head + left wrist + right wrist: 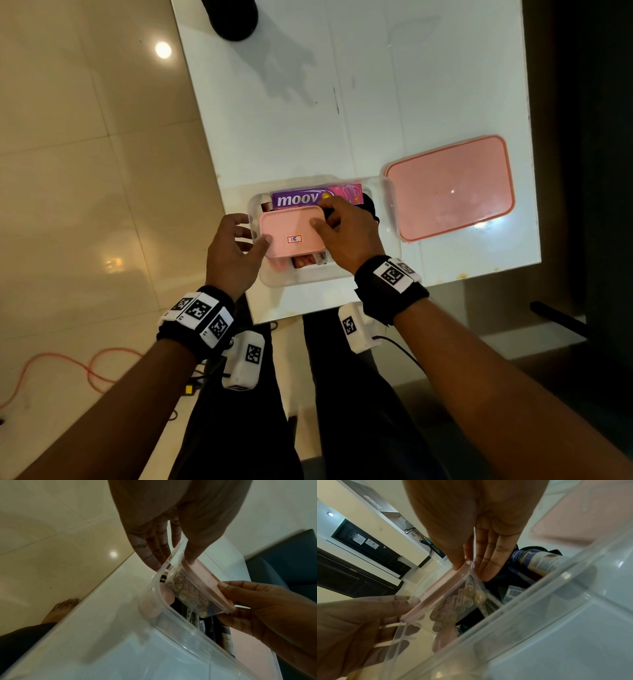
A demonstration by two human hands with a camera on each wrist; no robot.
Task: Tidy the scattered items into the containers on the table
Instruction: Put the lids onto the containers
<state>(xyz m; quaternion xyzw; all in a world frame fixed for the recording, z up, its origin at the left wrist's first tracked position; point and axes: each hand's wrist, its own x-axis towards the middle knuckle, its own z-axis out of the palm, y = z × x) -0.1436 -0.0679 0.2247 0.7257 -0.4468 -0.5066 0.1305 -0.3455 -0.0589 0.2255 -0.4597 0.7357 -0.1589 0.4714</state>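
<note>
Both hands, left [230, 253] and right [346, 236], grasp one small pink-lidded box [292, 231] | one clear container [387, 205] | one loose pink lid [448, 186]

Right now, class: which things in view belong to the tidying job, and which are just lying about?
Belongs to the job:
left hand
right hand
small pink-lidded box, held by both
big clear container
moov carton
large pink lid

Just lying about:
orange cable
dark object

Both forearms reach forward (banded wrists); left hand [233, 250] and right hand [346, 236] pinching inward, fingers [489, 566] nearly straight.
</note>
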